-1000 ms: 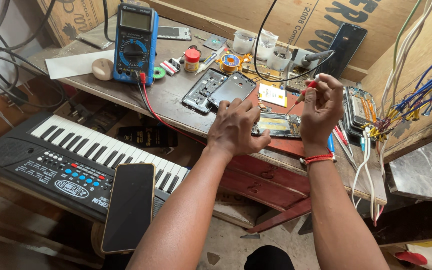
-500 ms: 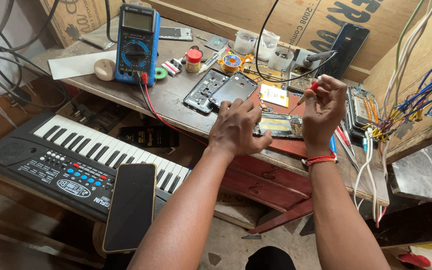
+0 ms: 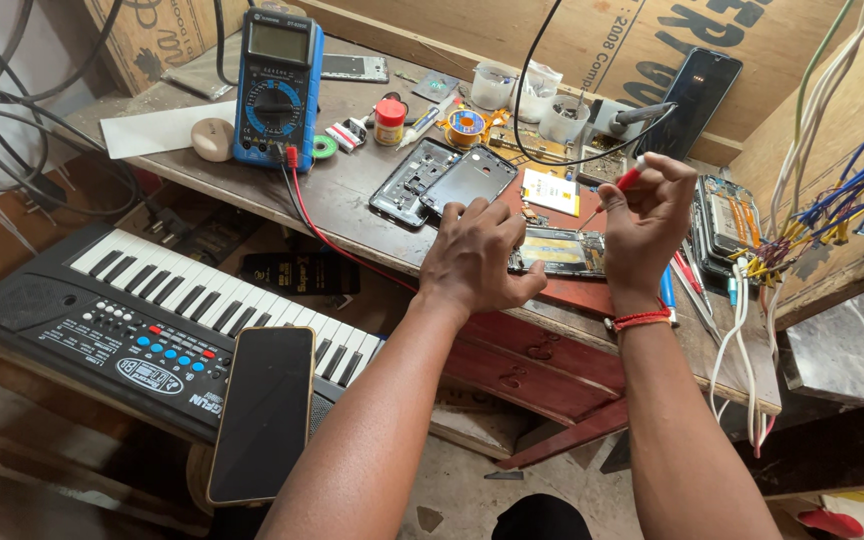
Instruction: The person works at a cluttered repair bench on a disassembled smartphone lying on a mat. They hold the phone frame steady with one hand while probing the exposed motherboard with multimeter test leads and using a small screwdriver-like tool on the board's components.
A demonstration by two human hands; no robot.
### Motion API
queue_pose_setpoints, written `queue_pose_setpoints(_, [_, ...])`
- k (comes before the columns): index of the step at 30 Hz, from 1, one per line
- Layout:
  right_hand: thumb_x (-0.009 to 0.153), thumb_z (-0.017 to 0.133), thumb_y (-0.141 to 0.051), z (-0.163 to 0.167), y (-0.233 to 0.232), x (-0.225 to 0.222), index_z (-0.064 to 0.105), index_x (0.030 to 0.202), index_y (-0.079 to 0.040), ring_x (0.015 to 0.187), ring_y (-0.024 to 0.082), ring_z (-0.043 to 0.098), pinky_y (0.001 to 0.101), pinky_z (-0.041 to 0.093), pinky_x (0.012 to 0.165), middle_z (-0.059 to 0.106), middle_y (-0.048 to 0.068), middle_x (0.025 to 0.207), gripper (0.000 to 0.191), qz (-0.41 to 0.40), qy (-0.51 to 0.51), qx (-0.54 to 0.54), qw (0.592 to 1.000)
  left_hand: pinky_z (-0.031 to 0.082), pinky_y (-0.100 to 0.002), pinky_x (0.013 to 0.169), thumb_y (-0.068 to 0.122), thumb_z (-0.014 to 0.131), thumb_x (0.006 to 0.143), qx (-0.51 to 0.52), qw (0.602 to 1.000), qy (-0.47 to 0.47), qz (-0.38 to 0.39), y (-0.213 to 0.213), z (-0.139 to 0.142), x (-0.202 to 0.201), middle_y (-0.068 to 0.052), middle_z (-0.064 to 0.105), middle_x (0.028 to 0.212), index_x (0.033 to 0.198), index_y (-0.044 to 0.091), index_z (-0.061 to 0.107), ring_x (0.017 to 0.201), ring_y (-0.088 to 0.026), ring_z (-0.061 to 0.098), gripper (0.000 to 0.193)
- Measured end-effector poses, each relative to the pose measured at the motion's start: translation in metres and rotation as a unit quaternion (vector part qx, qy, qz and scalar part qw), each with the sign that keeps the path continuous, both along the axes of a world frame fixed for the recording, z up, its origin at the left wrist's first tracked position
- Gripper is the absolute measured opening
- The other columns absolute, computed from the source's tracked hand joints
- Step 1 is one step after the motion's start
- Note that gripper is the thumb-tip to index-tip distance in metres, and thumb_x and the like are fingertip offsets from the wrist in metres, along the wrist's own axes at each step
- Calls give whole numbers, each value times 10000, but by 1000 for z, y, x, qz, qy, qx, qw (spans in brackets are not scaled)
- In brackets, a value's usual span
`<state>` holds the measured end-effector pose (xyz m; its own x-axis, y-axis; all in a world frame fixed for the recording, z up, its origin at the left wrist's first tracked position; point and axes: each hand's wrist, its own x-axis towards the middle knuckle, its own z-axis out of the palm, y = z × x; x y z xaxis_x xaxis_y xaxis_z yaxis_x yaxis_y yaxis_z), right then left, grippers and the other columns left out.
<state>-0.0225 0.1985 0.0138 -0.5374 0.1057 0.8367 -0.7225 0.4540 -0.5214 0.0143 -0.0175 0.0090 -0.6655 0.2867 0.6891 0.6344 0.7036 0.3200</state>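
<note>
An opened phone body (image 3: 560,252) with its board showing lies near the front of the wooden bench (image 3: 352,190). My left hand (image 3: 479,258) presses down on its left end, fingers spread over it. My right hand (image 3: 645,215) pinches a small red-handled screwdriver (image 3: 612,192) upright, its tip down at the phone's upper right corner. A red band circles my right wrist. Just beyond my left hand lie a dark phone back cover (image 3: 471,179) and a phone frame (image 3: 409,183).
A blue multimeter (image 3: 274,92) with a red lead stands at the back left. A solder spool (image 3: 468,126), small jars and another opened phone (image 3: 722,215) crowd the bench. Coloured wires (image 3: 832,200) hang at right. A keyboard (image 3: 162,320) with a phone (image 3: 264,410) on it sits below.
My hands stay on the opened phone; the right hand has turned the screwdriver slightly. The view has shifted a little.
</note>
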Motion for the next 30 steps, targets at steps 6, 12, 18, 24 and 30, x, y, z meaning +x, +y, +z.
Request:
queue_pose_setpoints(6, [1106, 613, 63, 0, 0, 1, 404, 1400, -44, 1065, 162, 724, 270, 591, 899, 682, 125, 1215, 376, 74, -20, -13, 997, 412, -429, 900, 462, 717, 735, -10, 1000, -7, 1, 0, 1, 0, -63, 644, 926, 845, 103, 691, 936, -226, 614, 376])
queue_pose_setpoints(12, [1038, 727, 97, 1, 1, 0, 405, 1360, -35, 932, 175, 679, 275, 572, 829, 627, 141, 1060, 474, 12, 6, 5, 1000, 410, -426, 898, 457, 721, 728, -9, 1000, 0, 7, 1, 0, 0, -62, 647, 923, 846, 101, 695, 943, -227, 617, 376])
queue_pose_setpoints(18, [1090, 573, 112, 1, -1, 1, 389, 1381, -59, 1009, 170, 724, 270, 599, 875, 676, 122, 1130, 385, 88, -29, -18, 996, 409, -424, 904, 460, 722, 731, -6, 1000, -1, 3, 1, 0, 0, -63, 652, 927, 867, 103, 704, 944, -223, 619, 382])
queue_pose_setpoints(24, [1072, 640, 141, 2, 0, 1, 386, 1388, -43, 1053, 218, 706, 315, 578, 926, 653, 176, 1123, 445, 44, -6, 31, 999, 409, -422, 896, 460, 719, 727, -7, 1000, -1, 4, 1, 1, 0, -67, 658, 939, 875, 99, 705, 950, -226, 619, 390])
queue_pose_setpoints(30, [1062, 651, 102, -1, 4, -2, 407, 1399, -62, 931, 159, 738, 270, 618, 834, 686, 104, 1045, 448, 41, -31, -6, 999, 414, -426, 903, 462, 722, 729, -8, 1000, -9, 8, 1, 0, 0, -70, 657, 933, 845, 102, 701, 963, -234, 620, 379])
